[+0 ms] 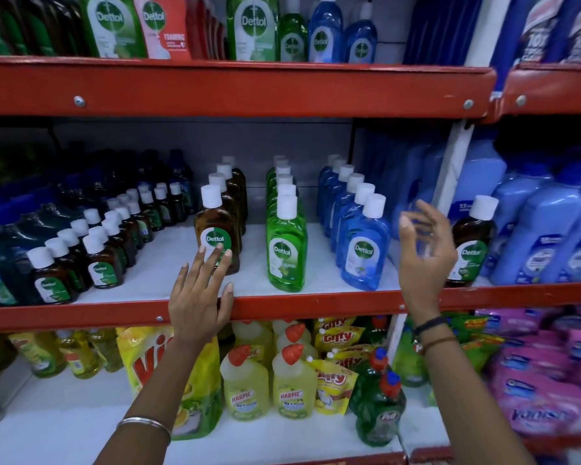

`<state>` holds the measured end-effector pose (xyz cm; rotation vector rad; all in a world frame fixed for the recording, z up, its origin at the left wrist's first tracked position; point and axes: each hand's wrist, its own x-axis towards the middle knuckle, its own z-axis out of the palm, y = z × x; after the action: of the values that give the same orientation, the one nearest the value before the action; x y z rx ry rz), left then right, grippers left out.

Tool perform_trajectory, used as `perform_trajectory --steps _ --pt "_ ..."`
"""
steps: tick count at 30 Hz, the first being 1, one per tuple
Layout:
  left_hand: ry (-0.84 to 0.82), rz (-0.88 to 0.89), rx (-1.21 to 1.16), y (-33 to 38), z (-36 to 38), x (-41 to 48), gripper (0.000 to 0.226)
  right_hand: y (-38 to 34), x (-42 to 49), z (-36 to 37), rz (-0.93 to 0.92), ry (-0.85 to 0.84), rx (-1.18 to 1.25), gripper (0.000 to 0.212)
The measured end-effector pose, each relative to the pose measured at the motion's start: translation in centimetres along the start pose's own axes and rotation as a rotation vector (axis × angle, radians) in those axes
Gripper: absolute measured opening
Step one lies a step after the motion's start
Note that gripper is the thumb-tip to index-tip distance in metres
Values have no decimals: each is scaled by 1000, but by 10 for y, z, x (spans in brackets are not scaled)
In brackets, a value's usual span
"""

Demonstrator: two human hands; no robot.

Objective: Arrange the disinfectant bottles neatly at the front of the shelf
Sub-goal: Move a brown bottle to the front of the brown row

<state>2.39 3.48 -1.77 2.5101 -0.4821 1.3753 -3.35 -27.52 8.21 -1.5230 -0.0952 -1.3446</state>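
Note:
On the middle shelf [282, 305] stand three front-to-back rows of white-capped bottles: brown [217, 229], green [286, 250] and blue [363, 250]. My left hand [200, 297] is open, its fingertips touching the label of the front brown bottle, which stands a little behind the shelf's front edge. My right hand [425, 256] is open and blurred, raised in the gap between the blue row and a lone brown bottle [472, 246] at the shelf's right end. It holds nothing.
Several small brown bottles [98, 260] fill the shelf's left part. Large blue bottles [544, 229] stand beyond a white upright post [450, 176]. Red shelf rails run above and below. Yellow cleaner bottles [269, 384] and pouches sit on the lower shelf.

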Motion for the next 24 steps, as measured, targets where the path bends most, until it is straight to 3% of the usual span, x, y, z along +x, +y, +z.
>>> perform_trajectory --steps 4,7,11,17,24 --pt "6 -5 3 1 1 -1 50 36 35 -38 -91 153 -219 32" --pt "8 -20 6 2 1 -1 50 53 61 -55 -16 117 -374 50" --pt "4 -26 12 2 1 -1 50 58 81 -64 203 -17 -401 67" --pt "3 -37 27 2 2 -2 50 56 89 -77 192 -146 -530 40" --pt "-33 -40 16 1 0 -2 52 27 77 -79 159 55 -456 40"
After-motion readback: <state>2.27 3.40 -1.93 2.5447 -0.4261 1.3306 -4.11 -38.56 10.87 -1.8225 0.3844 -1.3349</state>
